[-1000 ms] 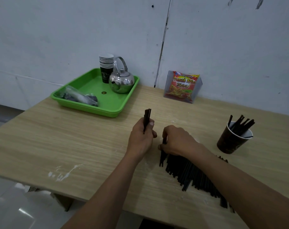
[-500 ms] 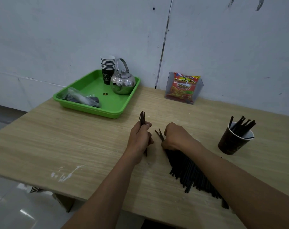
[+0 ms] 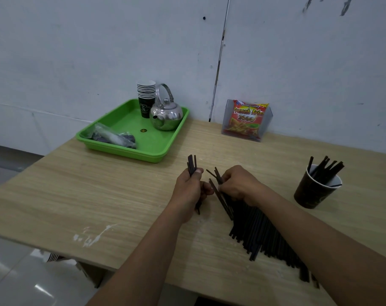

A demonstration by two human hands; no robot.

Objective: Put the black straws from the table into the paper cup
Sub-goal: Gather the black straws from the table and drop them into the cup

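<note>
A large pile of black straws (image 3: pixel 258 230) lies on the wooden table (image 3: pixel 99 191) under my right forearm. My left hand (image 3: pixel 191 189) grips a small upright bunch of straws (image 3: pixel 192 164), their ends showing above and below the fist. Just right of it, my right hand (image 3: pixel 238 185) rests at the pile's far end and pinches a few straws (image 3: pixel 216 175) that stick out past the fingers. The dark paper cup (image 3: pixel 313 191) stands at the right with several straws in it.
A green tray (image 3: pixel 156 149) at the back left carries a stack of paper cups (image 3: pixel 146 96), a metal kettle (image 3: pixel 166 114) and a plastic bag (image 3: pixel 112 136). A snack packet in a clear holder (image 3: pixel 247 120) leans by the wall.
My left hand's bunch dropped slightly lower and more upright. My right hand lifted a few straws' ends off the pile, so they now stick out past its fingers.
</note>
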